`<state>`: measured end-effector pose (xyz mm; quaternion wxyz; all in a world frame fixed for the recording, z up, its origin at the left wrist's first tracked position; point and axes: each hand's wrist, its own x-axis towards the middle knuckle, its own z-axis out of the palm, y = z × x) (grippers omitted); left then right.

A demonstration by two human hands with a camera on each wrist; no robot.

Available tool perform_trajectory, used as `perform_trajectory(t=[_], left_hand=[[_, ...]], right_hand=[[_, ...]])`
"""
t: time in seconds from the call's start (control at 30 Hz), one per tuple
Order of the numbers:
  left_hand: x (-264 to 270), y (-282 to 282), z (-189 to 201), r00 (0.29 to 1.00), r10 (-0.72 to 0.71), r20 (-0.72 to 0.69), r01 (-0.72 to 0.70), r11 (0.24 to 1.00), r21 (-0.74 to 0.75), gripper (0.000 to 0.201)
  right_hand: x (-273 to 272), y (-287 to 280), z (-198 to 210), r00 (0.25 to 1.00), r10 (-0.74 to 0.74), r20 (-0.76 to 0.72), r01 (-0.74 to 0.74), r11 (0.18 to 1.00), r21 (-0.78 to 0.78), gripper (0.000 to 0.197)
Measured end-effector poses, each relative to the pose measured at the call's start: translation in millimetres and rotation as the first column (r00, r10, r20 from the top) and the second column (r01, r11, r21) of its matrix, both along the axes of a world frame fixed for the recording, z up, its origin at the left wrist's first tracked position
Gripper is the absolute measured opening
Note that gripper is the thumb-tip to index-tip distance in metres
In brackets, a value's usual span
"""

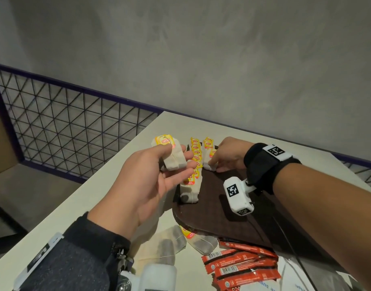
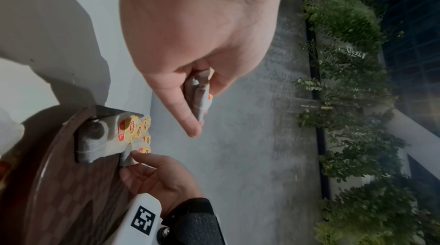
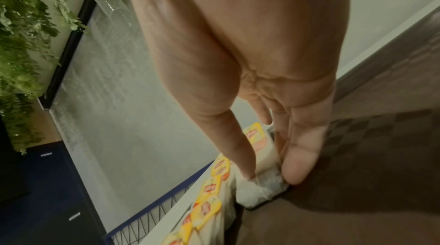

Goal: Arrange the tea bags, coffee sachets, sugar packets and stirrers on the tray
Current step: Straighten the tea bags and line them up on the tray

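A dark brown tray (image 1: 222, 206) lies on the white table (image 1: 96, 206). A row of overlapping tea bags (image 1: 194, 164) with yellow tags runs along its left edge, also seen as the tea bag row (image 2: 133, 132) and tea bag row (image 3: 209, 192). My left hand (image 1: 159, 164) hovers left of the tray, thumb and fingers holding a tea bag (image 1: 172, 154), the same held tea bag (image 2: 200, 95). My right hand (image 1: 220, 158) reaches to the tray's far end and pinches a tea bag (image 1: 209, 162), the tea bag (image 3: 262, 183) between thumb and fingers on the tray surface (image 3: 357, 192).
Loose tea bags (image 1: 167, 242) and several red coffee sachets (image 1: 243, 263) lie on the table near the tray's front edge. White packets (image 1: 289, 276) lie at the lower right. A wire mesh railing (image 1: 64, 127) borders the table's left side; a grey wall stands behind.
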<state>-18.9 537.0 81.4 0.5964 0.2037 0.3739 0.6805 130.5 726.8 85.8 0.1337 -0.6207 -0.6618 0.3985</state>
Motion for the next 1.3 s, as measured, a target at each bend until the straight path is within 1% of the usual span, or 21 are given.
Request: perform_trajectory(t=[0.1, 0.17, 0.3, 0.37, 0.4, 0.43, 0.47, 0.5, 0.57, 0.63, 0.67, 0.7, 0.73, 0.8, 0.87, 0.93, 0.97, 1.07, 1.13, 1.23, 1.3], left_hand=[[0.5, -0.1, 0.1, 1.000, -0.009, 0.002, 0.009, 1.000, 0.005, 0.029], [0.9, 1.0, -0.4, 1.000, -0.014, 0.012, 0.014, 1.000, 0.006, 0.029], [0.3, 2.5, -1.7, 0.998, -0.036, 0.050, 0.035, 0.999, 0.018, 0.030], [0.3, 2.1, -2.1, 0.995, -0.065, 0.071, 0.063, 0.997, 0.036, 0.032], [0.8, 1.8, -2.4, 0.994, -0.083, 0.065, 0.080, 0.996, 0.044, 0.033], [1.8, 1.2, -2.7, 0.994, -0.103, 0.046, 0.101, 0.994, 0.049, 0.034], [2.8, 0.7, -2.9, 0.991, -0.129, 0.018, 0.128, 0.991, 0.050, 0.034], [3.7, -0.1, -3.1, 0.987, -0.158, -0.014, 0.159, 0.986, 0.047, 0.035], [5.5, -1.9, -2.8, 0.974, -0.216, -0.073, 0.219, 0.975, 0.040, 0.035], [7.7, -4.0, -2.2, 0.960, -0.257, -0.114, 0.263, 0.964, 0.036, 0.034], [9.1, -5.5, -1.5, 0.954, -0.275, -0.121, 0.282, 0.959, 0.039, 0.034], [10.7, -7.4, -0.4, 0.947, -0.295, -0.129, 0.303, 0.952, 0.044, 0.034], [12.2, -9.8, 0.4, 0.936, -0.319, -0.147, 0.329, 0.943, 0.049, 0.034], [15.5, -14.4, 0.0, 0.905, -0.364, -0.219, 0.384, 0.922, 0.054, 0.035], [17.4, -18.0, -1.7, 0.876, -0.392, -0.280, 0.422, 0.905, 0.056, 0.034], [18.4, -19.2, -2.7, 0.855, -0.406, -0.324, 0.443, 0.895, 0.047, 0.030], [18.7, -19.1, -2.7, 0.843, -0.410, -0.348, 0.450, 0.892, 0.040, 0.029], [21.2, -18.4, -4.5, 0.827, -0.413, -0.382, 0.457, 0.889, 0.029, 0.039], [23.2, -17.3, -7.4, 0.834, -0.377, -0.403, 0.426, 0.904, 0.036, 0.037], [25.5, -15.6, -12.7, 0.833, -0.292, -0.470, 0.366, 0.928, 0.070, 0.036], [27.0, -15.0, -13.9, 0.827, -0.256, -0.501, 0.350, 0.931, 0.101, 0.036]], right_hand=[[-5.4, -1.0, -1.5, 1.000, 0.005, 0.006, -0.005, 0.999, 0.041, 0.014], [-7.2, -1.2, -2.0, 1.000, 0.000, -0.014, 0.001, 0.998, 0.058, 0.017], [-5.7, -2.8, -1.0, 0.998, -0.034, -0.054, 0.037, 0.998, 0.057, 0.019], [-2.4, -5.6, 2.8, 0.998, -0.050, -0.026, 0.052, 0.995, 0.084, 0.019], [-0.1, -8.3, 6.4, 0.999, -0.046, 0.003, 0.045, 0.991, 0.124, 0.024], [2.4, -11.2, 11.0, 0.999, -0.039, 0.015, 0.036, 0.984, 0.173, 0.034], [4.6, -16.7, 17.1, 1.000, -0.027, -0.003, 0.027, 0.976, 0.214, 0.043], [6.6, -25.9, 24.5, 0.998, -0.001, -0.059, 0.014, 0.973, 0.229, 0.044], [9.6, -54.8, 41.8, 0.963, 0.085, -0.258, -0.040, 0.984, 0.176, 0.033], [14.6, -87.5, 57.1, 0.883, 0.183, -0.433, -0.145, 0.982, 0.119, 0.030], [17.5, -102.1, 63.3, 0.848, 0.239, -0.474, -0.204, 0.971, 0.124, 0.030], [20.0, -114.9, 67.6, 0.826, 0.299, -0.478, -0.259, 0.954, 0.149, 0.029], [22.1, -126.0, 70.0, 0.819, 0.357, -0.448, -0.303, 0.934, 0.190, 0.029], [26.6, -141.8, 66.4, 0.832, 0.436, -0.342, -0.349, 0.892, 0.287, 0.025], [32.5, -151.3, 58.2, 0.839, 0.452, -0.304, -0.341, 0.871, 0.355, 0.015], [39.7, -155.6, 50.4, 0.822, 0.437, -0.366, -0.304, 0.879, 0.367, 0.006], [43.0, -155.9, 47.8, 0.815, 0.422, -0.398, -0.284, 0.889, 0.360, 0.005], [50.9, -154.5, 46.1, 0.822, 0.409, -0.395, -0.260, 0.889, 0.378, 0.003], [54.4, -152.9, 46.7, 0.832, 0.395, -0.388, -0.233, 0.885, 0.403, 0.003], [56.1, -150.7, 43.8, 0.814, 0.346, -0.466, -0.174, 0.911, 0.373, 0.008], [55.3, -148.6, 42.0, 0.804, 0.330, -0.495, -0.145, 0.916, 0.375, 0.013]])
